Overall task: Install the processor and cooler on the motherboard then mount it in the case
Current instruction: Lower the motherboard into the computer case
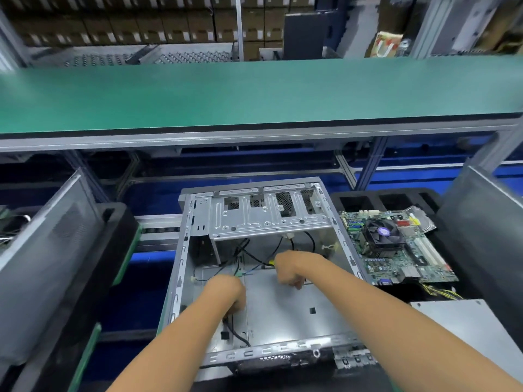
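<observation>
Leaning at the far left, a grey side panel (42, 267) is standing tilted against black foam (119, 244). Next to it, the open case (254, 278) is lying on its side with the drive cage (266, 213) at its far end and loose black cables (254, 256) trailing across the bare metal floor inside. The left hand (226, 292) is reaching down into the case's near-left part, its fingers curling around a black cable (235, 332) that is running toward the near rim. Just right of it and a little farther in, the right hand (291, 268) is hanging over the case floor with fingers curled; a yellow-tipped cable end is showing at its knuckles, but whether the hand is actually gripping it cannot be told. Outside the case, just beside its right wall, the motherboard (396, 250) is resting on a black foam tray (368, 199), with the cooler (382, 236) already sitting on it, fan facing up. Near the board's near corner, yellow wires (441, 292) are spilling over a grey metal box (464, 321). At the far right another grey panel (481, 222) is leaning upright. Above everything, a green shelf (254, 94) is spanning the desk frame.
</observation>
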A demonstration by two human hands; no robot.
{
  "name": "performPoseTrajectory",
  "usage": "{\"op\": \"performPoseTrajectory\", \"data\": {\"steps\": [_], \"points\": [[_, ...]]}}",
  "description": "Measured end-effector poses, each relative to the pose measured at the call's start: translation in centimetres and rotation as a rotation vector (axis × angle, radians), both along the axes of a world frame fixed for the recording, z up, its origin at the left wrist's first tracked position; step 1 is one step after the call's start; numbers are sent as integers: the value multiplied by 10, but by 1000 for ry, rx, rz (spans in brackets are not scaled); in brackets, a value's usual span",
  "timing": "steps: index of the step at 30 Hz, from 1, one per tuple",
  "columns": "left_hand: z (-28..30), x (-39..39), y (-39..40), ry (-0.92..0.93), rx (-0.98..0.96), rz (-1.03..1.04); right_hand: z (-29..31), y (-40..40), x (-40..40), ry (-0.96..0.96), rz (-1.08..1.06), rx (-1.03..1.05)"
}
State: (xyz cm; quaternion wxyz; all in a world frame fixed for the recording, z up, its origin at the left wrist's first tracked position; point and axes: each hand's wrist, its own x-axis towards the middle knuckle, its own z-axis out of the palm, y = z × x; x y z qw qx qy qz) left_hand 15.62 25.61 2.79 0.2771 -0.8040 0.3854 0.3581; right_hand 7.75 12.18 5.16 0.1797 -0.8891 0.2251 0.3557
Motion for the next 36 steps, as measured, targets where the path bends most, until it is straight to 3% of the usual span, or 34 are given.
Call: {"op": "performPoseTrajectory", "data": {"steps": [9, 16, 22, 28, 32, 36], "points": [[-22, 14, 26, -146, 92, -21, 12, 14, -17, -54, -31, 91], [-5, 1, 14, -270, -242, -203, 33, 7, -22, -171, -73, 149], [1, 3, 11, -15, -540, -48, 52, -3, -18, -346, -74, 167], [5, 1, 5, 111, -816, 9, 54, -6, -22, -471, -121, 179], [37, -18, -18, 292, -1120, 15, 67, -14, -28, -716, -178, 46], [72, -51, -67, 363, -1324, 59, 83, -38, -43, -950, -374, -72]]}}
